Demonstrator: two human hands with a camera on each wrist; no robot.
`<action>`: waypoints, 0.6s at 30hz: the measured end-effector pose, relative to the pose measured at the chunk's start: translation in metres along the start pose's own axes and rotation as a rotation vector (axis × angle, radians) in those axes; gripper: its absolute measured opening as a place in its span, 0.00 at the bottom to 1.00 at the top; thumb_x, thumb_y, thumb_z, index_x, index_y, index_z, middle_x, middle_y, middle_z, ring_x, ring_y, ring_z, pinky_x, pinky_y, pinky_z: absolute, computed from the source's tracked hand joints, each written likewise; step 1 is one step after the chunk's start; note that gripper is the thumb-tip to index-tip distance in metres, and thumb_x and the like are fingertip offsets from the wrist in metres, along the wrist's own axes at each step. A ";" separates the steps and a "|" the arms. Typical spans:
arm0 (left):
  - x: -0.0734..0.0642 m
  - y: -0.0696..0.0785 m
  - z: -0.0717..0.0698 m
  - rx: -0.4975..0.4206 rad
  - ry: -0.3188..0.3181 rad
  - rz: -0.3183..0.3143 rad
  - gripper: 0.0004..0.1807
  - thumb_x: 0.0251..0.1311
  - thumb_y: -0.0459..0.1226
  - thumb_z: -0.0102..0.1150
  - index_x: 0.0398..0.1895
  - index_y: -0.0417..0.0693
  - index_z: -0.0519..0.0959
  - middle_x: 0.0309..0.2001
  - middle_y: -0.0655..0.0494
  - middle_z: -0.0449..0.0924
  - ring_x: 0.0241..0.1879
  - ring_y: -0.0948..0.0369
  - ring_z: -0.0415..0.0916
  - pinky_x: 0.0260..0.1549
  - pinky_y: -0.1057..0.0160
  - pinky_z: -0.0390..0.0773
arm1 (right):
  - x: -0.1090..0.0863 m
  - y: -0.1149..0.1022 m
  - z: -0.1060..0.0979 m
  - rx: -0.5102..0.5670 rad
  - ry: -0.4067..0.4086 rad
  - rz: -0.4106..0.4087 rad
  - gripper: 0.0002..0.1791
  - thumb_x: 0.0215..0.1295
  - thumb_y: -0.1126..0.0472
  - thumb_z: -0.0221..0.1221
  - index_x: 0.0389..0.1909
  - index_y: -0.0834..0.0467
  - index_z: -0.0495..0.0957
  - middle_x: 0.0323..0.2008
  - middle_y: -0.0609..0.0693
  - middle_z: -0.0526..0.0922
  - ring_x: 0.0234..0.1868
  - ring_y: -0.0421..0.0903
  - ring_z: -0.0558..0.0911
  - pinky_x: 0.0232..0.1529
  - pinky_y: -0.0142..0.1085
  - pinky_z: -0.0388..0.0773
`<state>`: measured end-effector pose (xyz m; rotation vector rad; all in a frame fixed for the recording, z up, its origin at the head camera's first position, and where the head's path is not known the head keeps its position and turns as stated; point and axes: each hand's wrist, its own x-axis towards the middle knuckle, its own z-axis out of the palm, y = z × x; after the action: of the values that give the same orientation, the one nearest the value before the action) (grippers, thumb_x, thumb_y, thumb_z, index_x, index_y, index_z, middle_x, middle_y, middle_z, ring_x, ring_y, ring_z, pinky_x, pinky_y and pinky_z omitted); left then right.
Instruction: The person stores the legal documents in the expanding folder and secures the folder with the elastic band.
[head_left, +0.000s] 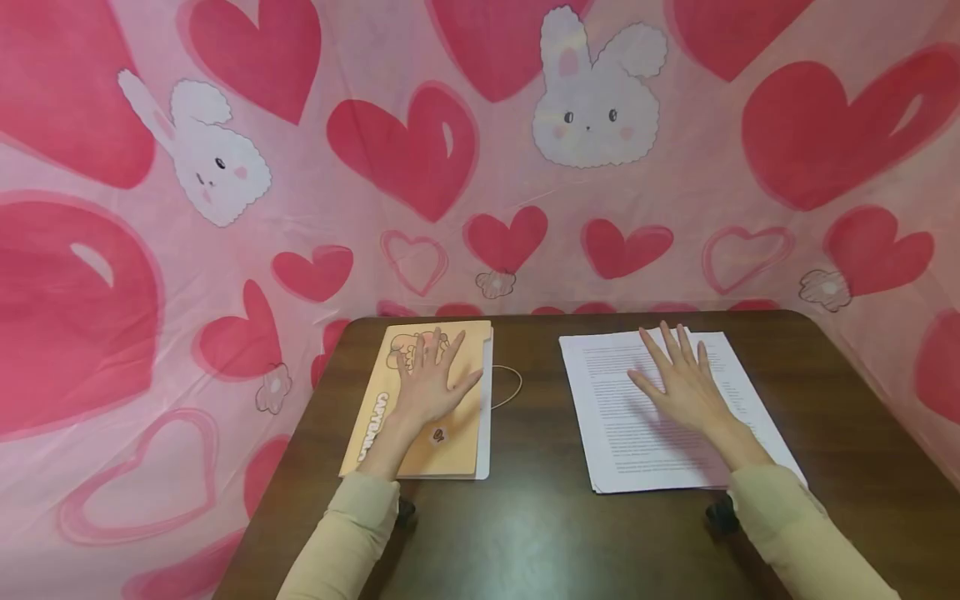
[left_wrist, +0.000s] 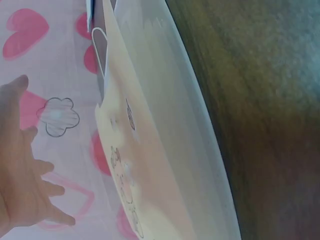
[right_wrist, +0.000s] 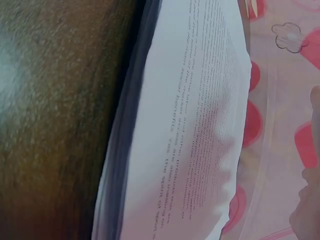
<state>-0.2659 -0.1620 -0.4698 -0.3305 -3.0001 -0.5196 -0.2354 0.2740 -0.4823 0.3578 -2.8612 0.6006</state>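
A yellow-orange cartoon folder (head_left: 457,417) lies on the left side of the table, with a pale elastic loop (head_left: 517,387) sticking out on its right. Over it, my left hand (head_left: 429,392) is spread, fingers apart, holding nothing; the left wrist view shows a gap between this hand (left_wrist: 25,170) and the folder (left_wrist: 145,150). On the right lies a stack of printed paper sheets (head_left: 622,433). My right hand (head_left: 690,396) spreads its fingers over the stack and casts a shadow on it. At the right wrist view's edge, the hand (right_wrist: 307,200) appears apart from the paper (right_wrist: 185,125).
The dark wooden table (head_left: 525,533) has rounded far corners. Behind it hangs a pink cloth (head_left: 517,183) with hearts and rabbits. A dark strap or device shows under each wrist, as at the right wrist's black piece (head_left: 722,515).
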 end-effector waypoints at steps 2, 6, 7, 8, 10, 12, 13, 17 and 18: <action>0.000 0.000 -0.001 -0.003 -0.003 -0.002 0.48 0.75 0.73 0.47 0.91 0.71 0.50 0.92 0.48 0.39 0.91 0.38 0.32 0.82 0.19 0.32 | 0.000 0.000 0.000 0.013 0.000 -0.007 0.48 0.80 0.41 0.58 0.90 0.55 0.49 0.87 0.73 0.44 0.89 0.75 0.39 0.86 0.75 0.32; 0.000 0.000 -0.002 -0.003 -0.012 -0.007 0.48 0.75 0.72 0.48 0.92 0.71 0.49 0.92 0.48 0.40 0.91 0.39 0.32 0.82 0.19 0.31 | 0.001 0.000 0.000 0.041 -0.017 -0.015 0.49 0.80 0.43 0.59 0.90 0.57 0.48 0.88 0.74 0.43 0.89 0.73 0.39 0.88 0.70 0.34; 0.000 0.000 -0.003 -0.003 -0.017 -0.010 0.48 0.75 0.72 0.47 0.92 0.72 0.48 0.92 0.48 0.40 0.91 0.39 0.32 0.82 0.19 0.31 | 0.001 0.000 0.000 0.045 -0.023 -0.015 0.49 0.80 0.44 0.59 0.90 0.57 0.47 0.88 0.74 0.42 0.89 0.73 0.39 0.89 0.69 0.34; 0.000 -0.001 -0.003 -0.003 -0.018 -0.009 0.48 0.75 0.72 0.48 0.92 0.72 0.48 0.92 0.48 0.40 0.91 0.39 0.32 0.82 0.19 0.31 | 0.001 -0.001 0.000 0.053 -0.029 -0.016 0.50 0.80 0.44 0.60 0.90 0.57 0.47 0.88 0.74 0.42 0.89 0.73 0.38 0.89 0.68 0.34; 0.000 -0.002 -0.003 0.001 -0.017 -0.007 0.48 0.75 0.71 0.48 0.92 0.71 0.48 0.92 0.46 0.41 0.91 0.38 0.34 0.82 0.18 0.34 | 0.001 -0.001 0.001 0.058 -0.034 -0.022 0.50 0.79 0.45 0.61 0.90 0.58 0.47 0.88 0.73 0.42 0.89 0.73 0.38 0.89 0.69 0.35; 0.001 -0.003 -0.003 0.007 -0.018 -0.008 0.48 0.75 0.71 0.48 0.92 0.71 0.48 0.92 0.45 0.42 0.90 0.37 0.36 0.81 0.18 0.37 | 0.000 -0.002 0.001 0.068 -0.049 -0.020 0.51 0.79 0.46 0.62 0.90 0.59 0.46 0.88 0.73 0.42 0.89 0.72 0.38 0.88 0.70 0.36; 0.000 -0.004 -0.003 0.010 -0.023 -0.009 0.48 0.75 0.72 0.48 0.92 0.72 0.47 0.92 0.45 0.42 0.90 0.36 0.37 0.81 0.18 0.39 | 0.000 -0.003 0.002 0.067 -0.055 -0.018 0.51 0.78 0.47 0.63 0.90 0.59 0.46 0.88 0.73 0.42 0.89 0.73 0.39 0.88 0.71 0.37; 0.000 -0.007 -0.002 0.017 -0.044 -0.015 0.48 0.75 0.72 0.48 0.92 0.73 0.46 0.92 0.45 0.43 0.90 0.36 0.40 0.81 0.17 0.43 | -0.001 -0.010 0.006 0.064 -0.092 -0.007 0.53 0.77 0.46 0.64 0.90 0.60 0.47 0.88 0.72 0.44 0.89 0.74 0.41 0.86 0.74 0.40; 0.000 -0.008 -0.002 0.015 -0.047 -0.016 0.48 0.75 0.72 0.48 0.92 0.73 0.46 0.92 0.45 0.43 0.90 0.36 0.40 0.80 0.17 0.44 | -0.001 -0.013 0.007 0.061 -0.098 -0.009 0.53 0.77 0.46 0.64 0.90 0.60 0.47 0.88 0.72 0.44 0.88 0.75 0.42 0.86 0.74 0.41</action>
<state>-0.2677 -0.1702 -0.4711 -0.3225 -3.0532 -0.4974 -0.2318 0.2600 -0.4845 0.4202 -2.9374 0.6878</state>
